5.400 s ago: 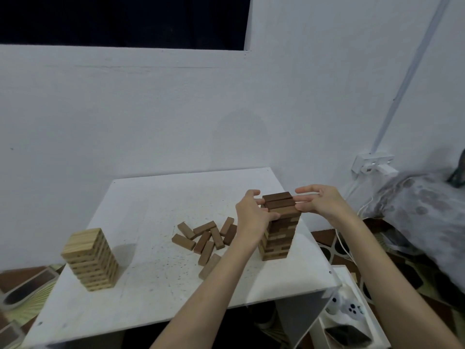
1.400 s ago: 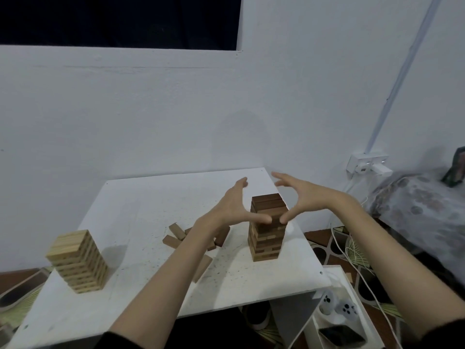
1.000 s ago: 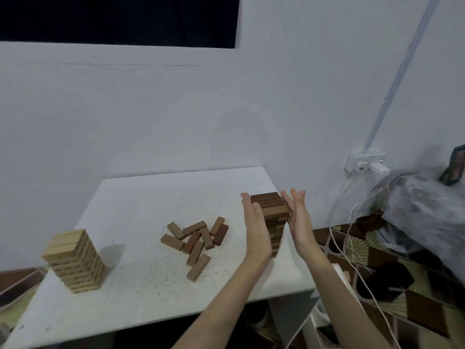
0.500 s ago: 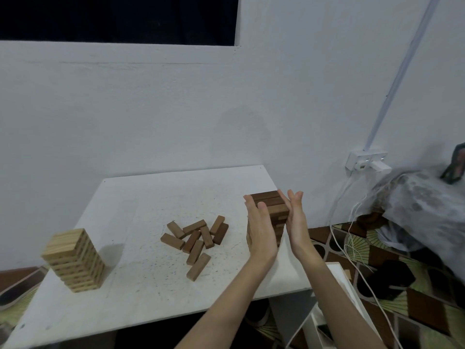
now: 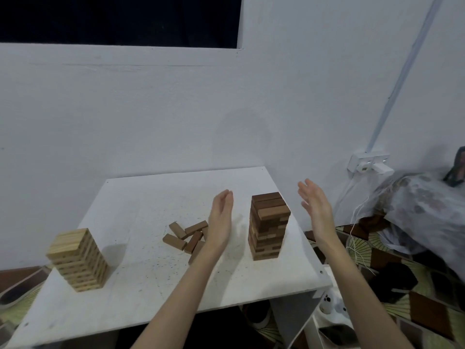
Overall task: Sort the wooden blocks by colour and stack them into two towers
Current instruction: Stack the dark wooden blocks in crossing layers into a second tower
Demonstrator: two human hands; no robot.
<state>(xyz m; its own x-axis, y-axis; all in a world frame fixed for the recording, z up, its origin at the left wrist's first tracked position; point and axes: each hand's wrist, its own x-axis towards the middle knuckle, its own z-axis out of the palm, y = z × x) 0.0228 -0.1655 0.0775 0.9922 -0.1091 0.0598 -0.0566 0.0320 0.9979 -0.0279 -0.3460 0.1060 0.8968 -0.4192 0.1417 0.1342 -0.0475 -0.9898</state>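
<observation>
My left hand [image 5: 221,220] and right hand [image 5: 315,210] hover flat and open on either side of the dark brown wooden block tower [image 5: 268,225], fingers straight, touching nothing and holding nothing. The tower stands upright near the right edge of the white speckled counter [image 5: 141,270], its layers slightly uneven, so I judge the best move is to press both palms in evenly and lightly, squaring the sides without tipping it. The loose brown wooden blocks [image 5: 187,235] lie in a heap just left of my left hand, waiting to go on top. The pale wooden block tower [image 5: 78,259] stands well apart at the left. A plain white wall [image 5: 151,117] rises behind, with a socket [image 5: 368,163] to the right.
</observation>
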